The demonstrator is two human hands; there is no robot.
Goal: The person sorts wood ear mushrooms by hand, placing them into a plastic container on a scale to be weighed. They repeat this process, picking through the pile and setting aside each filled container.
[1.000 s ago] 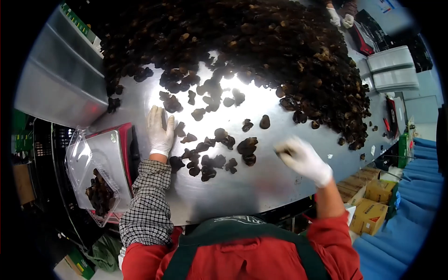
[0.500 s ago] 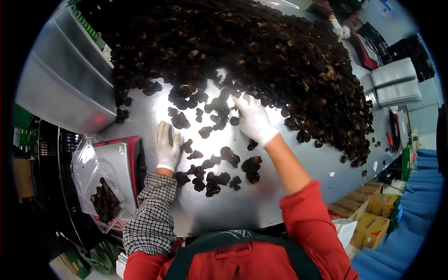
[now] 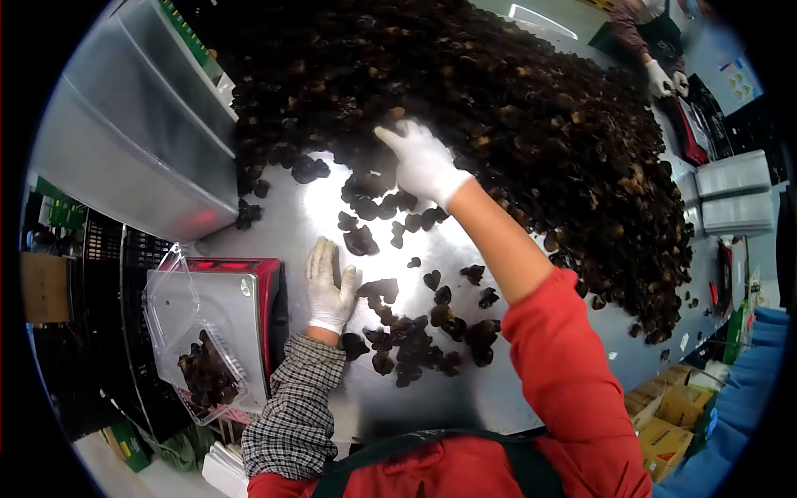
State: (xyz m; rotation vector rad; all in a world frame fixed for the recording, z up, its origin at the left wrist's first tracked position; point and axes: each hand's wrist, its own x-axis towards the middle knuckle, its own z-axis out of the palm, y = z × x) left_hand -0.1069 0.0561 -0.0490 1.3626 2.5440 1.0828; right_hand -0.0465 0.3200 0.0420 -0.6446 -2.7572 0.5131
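My left hand (image 3: 330,286), in a white glove, rests open on the metal table, its fingers together and its thumb apart. Beside it lies a loose group of dark wood ear mushrooms (image 3: 413,340). My right hand (image 3: 422,162), gloved too, is over the near edge of the big wood ear pile (image 3: 540,124). Its fingers are stretched out, and I see nothing held in them. More loose pieces (image 3: 360,241) are scattered between the group and the pile. At my left, an open clear plastic box (image 3: 228,353) with some wood ears sits on a red scale (image 3: 271,290).
Tall stacked clear containers (image 3: 141,124) stand at the back left. Across the table a co-worker's gloved hands (image 3: 662,80) are near another scale (image 3: 691,133). Stacked clear trays (image 3: 735,195) are at the right. Cardboard boxes (image 3: 664,440) stand below the table's right edge.
My right hand has moved forward to the pile. Loose wood ears near me have shifted and lie more tightly grouped. My left hand stays flat on the table. The camera view has shifted.
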